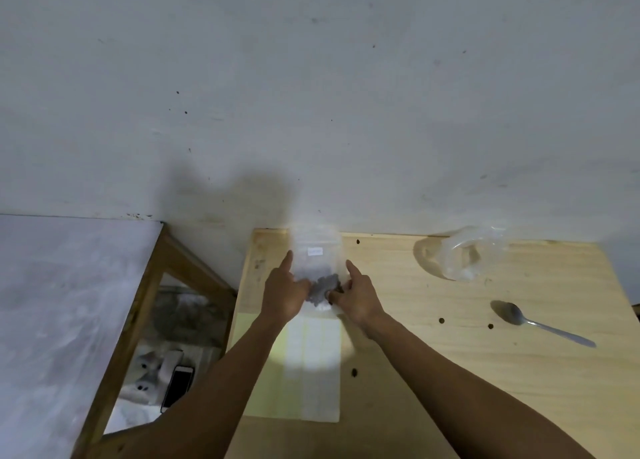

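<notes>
Both hands are up on the bag (313, 263) now, a clear plastic bag held upright over the far left part of the table (450, 382), close to the wall. The left hand (284, 294) grips the bag's left edge with the forefinger pointing straight up along it. The right hand (354, 296) mirrors that on the right edge, thumb and curled fingers pinching low down. A grey clump (325, 286) sits at the bottom of the bag, right between the two hands.

This looks like settling the contents and getting the bag ready to close. To do it well, keep the mouth pointing up and the pull even on both sides. Work the clump down to the bottom before pressing the top together, so nothing gets caught in the seal. Soft film like this will slip, so the pinch should stay near the edges.

On writing: there's a small white label (315, 251) on the bag's face, but it's too blurred to read. Under the hands lies a pale sheet (311, 368) in yellow-green and white strips, with no legible print.

Off to the right, a second clear bag (464, 256) lies at the far edge, and a metal spoon (540, 323) nearer.
</notes>
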The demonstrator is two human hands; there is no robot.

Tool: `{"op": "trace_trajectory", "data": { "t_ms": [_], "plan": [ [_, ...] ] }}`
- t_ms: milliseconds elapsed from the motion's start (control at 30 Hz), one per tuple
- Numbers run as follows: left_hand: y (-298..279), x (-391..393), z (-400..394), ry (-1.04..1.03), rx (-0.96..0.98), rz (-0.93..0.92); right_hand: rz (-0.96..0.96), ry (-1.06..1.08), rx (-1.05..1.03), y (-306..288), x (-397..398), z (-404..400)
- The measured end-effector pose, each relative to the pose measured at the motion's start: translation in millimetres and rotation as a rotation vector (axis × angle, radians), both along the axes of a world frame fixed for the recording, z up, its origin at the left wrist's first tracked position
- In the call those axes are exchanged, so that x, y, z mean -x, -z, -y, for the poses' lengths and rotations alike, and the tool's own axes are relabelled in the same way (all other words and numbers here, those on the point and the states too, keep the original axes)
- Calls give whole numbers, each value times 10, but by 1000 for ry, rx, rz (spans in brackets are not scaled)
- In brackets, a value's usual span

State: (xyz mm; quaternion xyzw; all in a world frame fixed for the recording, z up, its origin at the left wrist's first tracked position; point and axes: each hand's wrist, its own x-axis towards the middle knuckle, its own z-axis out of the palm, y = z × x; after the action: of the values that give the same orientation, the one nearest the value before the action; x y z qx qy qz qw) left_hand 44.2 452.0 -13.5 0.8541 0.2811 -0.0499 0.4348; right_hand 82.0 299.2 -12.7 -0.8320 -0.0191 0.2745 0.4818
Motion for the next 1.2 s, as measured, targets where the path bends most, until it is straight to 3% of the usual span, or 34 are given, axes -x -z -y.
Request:
{"op": "trace_trajectory", "data": {
  "t_ms": [233,400,533,667,733,833,933,1200],
  "plan": [
    [178,-193,-126,43,-161,-50,-2,-35,70,336,-186,-175],
    [174,-203,-126,11,-144,-49,-5,-49,58,313,-205,-192],
    [119,-51,-90,-165,-123,110,18,36,33,263,-117,-59],
    [266,360,-90,-129,-244,196,227,153,49,159,190,283],
    [387,603,-106,-75,-345,165,256,62,88,193,384,449],
    [592,887,-151,17,-444,134,107,-257,153,294,616,655],
    [693,1020,-168,97,-472,63,153,-500,270,266,755,757],
    [736,1090,-213,203,-467,1,345,-635,422,194,944,645]
  ]
}}
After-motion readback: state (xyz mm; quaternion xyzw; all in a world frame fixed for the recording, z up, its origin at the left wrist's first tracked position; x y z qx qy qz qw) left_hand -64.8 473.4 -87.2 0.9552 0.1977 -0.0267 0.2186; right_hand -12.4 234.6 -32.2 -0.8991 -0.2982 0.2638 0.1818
